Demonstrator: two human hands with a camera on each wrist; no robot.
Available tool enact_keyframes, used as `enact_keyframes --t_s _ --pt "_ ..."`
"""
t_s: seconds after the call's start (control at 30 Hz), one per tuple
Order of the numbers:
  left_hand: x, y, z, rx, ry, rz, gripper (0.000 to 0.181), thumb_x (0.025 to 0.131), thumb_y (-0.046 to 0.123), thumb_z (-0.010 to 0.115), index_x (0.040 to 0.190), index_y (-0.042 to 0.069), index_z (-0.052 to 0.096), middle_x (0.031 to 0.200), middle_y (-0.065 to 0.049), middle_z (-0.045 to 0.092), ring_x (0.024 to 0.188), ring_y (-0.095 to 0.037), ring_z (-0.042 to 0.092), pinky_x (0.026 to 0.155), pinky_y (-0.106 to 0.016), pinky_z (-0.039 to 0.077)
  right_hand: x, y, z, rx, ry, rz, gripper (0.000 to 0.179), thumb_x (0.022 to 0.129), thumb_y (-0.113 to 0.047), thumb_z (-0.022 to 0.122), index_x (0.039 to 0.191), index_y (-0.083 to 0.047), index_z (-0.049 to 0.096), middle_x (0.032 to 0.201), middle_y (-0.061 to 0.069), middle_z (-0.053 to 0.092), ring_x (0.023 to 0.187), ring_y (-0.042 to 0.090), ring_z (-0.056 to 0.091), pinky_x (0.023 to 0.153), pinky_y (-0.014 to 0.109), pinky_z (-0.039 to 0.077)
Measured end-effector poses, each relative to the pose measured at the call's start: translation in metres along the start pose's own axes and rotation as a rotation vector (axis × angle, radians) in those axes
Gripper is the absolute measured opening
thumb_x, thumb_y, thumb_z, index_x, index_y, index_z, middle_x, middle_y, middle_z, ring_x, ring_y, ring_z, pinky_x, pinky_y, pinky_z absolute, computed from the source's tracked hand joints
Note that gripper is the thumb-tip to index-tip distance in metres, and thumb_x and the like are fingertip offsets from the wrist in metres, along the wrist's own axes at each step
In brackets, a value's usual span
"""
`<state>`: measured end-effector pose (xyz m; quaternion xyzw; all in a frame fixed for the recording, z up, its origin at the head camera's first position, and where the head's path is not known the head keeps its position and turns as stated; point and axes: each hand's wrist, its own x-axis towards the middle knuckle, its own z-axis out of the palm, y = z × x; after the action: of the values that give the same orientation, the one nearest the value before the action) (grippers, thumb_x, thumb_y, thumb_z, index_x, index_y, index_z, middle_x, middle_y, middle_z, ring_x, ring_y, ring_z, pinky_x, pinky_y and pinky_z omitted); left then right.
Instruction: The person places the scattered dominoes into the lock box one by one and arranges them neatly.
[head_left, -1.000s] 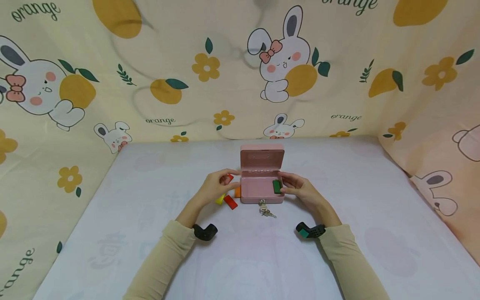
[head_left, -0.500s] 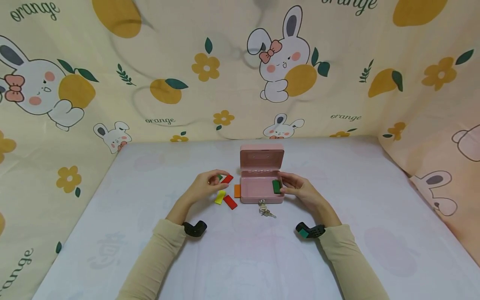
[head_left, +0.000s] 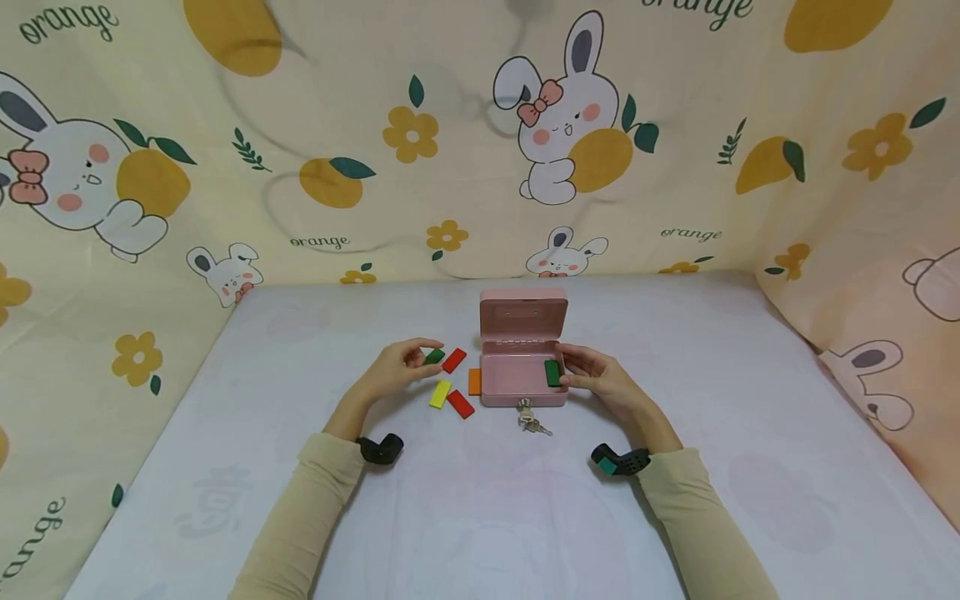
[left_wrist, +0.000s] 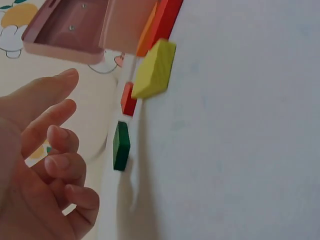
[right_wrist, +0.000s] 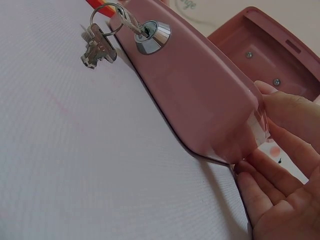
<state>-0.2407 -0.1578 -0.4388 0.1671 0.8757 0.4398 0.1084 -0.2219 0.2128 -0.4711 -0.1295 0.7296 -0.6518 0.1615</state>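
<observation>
Head view: pink box (head_left: pixel 501 401), one, stood toward the far edge of the white tabletop (head_left: pixel 480 517); lid (head_left: pixel 523 319) upright at the rear hinge, which left the inside reachable from above and from the near side.

Item: inner green block (head_left: pixel 552 373), in the box by the right wall; pink floor spread to its left, giving sideways room.

Item: right hand (head_left: pixel 607 382), at the box's right side; thumb tip at the rim, fingers bent against the outer wall, presumably to steady it.

Item: left hand (head_left: pixel 388 372); thumb and forefinger spread about the outer green block (head_left: pixel 434 357), other fingers loosely curled. Left wrist view showed fingertips apart from the block; the spacing seemed fitted to its width.

Item: far red block (head_left: pixel 453 360), just beside the outer green block, likely crowding the thumb.

Item: yellow block (head_left: pixel 440 394) and near red block (head_left: pixel 461 404), side by side; contact uncertain.

Item: orange block (head_left: pixel 475 382), at the box's left wall, touching or nearly so; little finger room between.

Item: keys (head_left: pixel 535 426), hung from the front lock (head_left: pixel 524 404), jutting into the near approach.
</observation>
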Motion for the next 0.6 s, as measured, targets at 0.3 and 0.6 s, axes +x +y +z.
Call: enact_keyframes --t_s 0.3,0.6 --pt "0.005 -0.01 -0.007 0.026 -0.034 -0.031 0.045 0.087 0.02 0.071 0.129 0.009 0.059 0.074 0.001 0.045 0.071 -0.015 0.043 0.066 -0.025 0.035 0.001 0.001 -0.001 0.006 0.001 0.006 0.066 0.089 -0.006 0.065 0.146 0.003 0.033 0.155 0.024 0.029 0.125 -0.007 0.044 0.1 0.005 0.038" --pt "0.009 -0.017 -0.012 0.051 -0.068 -0.021 0.046 0.087 0.016 0.07 0.13 0.007 0.057 0.075 0.001 0.046 0.07 -0.014 0.044 0.066 -0.022 0.036 0.001 0.002 -0.002 0.005 -0.003 0.008 0.067 0.089 -0.006 0.066 0.146 0.003 0.033 0.155 0.024 0.029 0.13 -0.002 0.043 0.1 0.005 0.038"
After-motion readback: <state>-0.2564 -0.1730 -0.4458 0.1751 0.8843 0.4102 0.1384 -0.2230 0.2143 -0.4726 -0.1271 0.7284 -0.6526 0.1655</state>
